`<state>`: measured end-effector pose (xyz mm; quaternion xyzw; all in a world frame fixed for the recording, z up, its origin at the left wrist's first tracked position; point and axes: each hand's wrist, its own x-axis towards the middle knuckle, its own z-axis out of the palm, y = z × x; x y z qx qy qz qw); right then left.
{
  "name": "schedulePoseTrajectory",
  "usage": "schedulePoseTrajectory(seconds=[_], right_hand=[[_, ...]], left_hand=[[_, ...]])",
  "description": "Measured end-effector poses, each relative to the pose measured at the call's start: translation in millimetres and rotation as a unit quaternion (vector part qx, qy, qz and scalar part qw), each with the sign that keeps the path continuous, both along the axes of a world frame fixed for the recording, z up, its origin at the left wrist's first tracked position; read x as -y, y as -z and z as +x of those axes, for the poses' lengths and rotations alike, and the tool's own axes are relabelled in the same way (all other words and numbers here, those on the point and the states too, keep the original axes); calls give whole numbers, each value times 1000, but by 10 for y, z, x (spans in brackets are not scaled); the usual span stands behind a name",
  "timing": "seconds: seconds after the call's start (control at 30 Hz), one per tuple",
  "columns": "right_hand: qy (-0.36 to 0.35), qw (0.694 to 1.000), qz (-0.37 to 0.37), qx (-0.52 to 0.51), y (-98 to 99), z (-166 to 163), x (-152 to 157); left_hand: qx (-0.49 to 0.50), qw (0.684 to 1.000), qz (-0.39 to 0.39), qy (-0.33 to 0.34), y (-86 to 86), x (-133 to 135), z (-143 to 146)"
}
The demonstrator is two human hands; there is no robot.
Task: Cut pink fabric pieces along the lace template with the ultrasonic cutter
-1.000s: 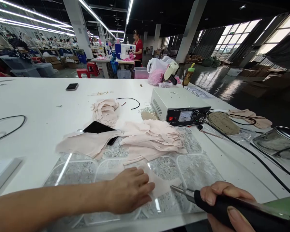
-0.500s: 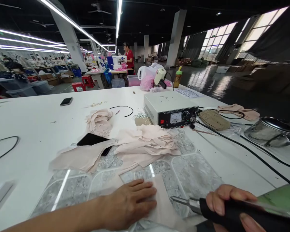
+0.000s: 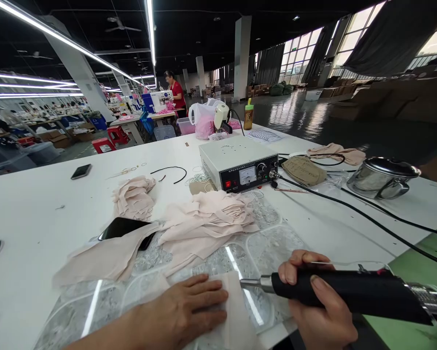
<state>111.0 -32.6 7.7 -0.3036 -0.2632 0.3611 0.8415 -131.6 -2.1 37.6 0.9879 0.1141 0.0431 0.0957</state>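
Observation:
My left hand [image 3: 189, 308] lies flat with fingers stretched out, pressing a pale pink fabric piece [image 3: 235, 311] onto a clear patterned mat [image 3: 269, 243]. My right hand [image 3: 318, 296] is closed around a black corded handpiece [image 3: 349, 291] with a narrow metal tip. The tip points left and sits at the fabric's right edge, close to my left fingertips; whether it touches the cloth I cannot tell. Beyond my hands lies a heap of the same fabric [image 3: 211, 214]. A loose strip [image 3: 97, 257] partly covers a black phone [image 3: 119, 227], and a smaller pile [image 3: 133, 197] is behind it.
A control box [image 3: 240, 163] with a meter stands at the back, its black cable [image 3: 349, 209] running right. A steel-lidded cup [image 3: 382, 177] and folded cloths [image 3: 304, 170] are at right. Scissors [image 3: 125, 171] and another phone [image 3: 81, 171] lie back left. A person in red [image 3: 176, 92] stands farther off.
The handpiece in my right hand has moved left and up, its tip now at the fabric's edge. The view has turned right. My left hand still lies flat on the cloth.

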Motion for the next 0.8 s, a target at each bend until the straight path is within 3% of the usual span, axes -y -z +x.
schedulePoseTrajectory(seconds=[0.37,0.8], right_hand=[[1,1000,-8,-18,-109,33,-5],[13,999,-15,-38,-65,38,-98]], left_hand=[[-4,1000,-23,-7,3,-14,-16],[-3,1000,-15,-2,-57,-15,18]])
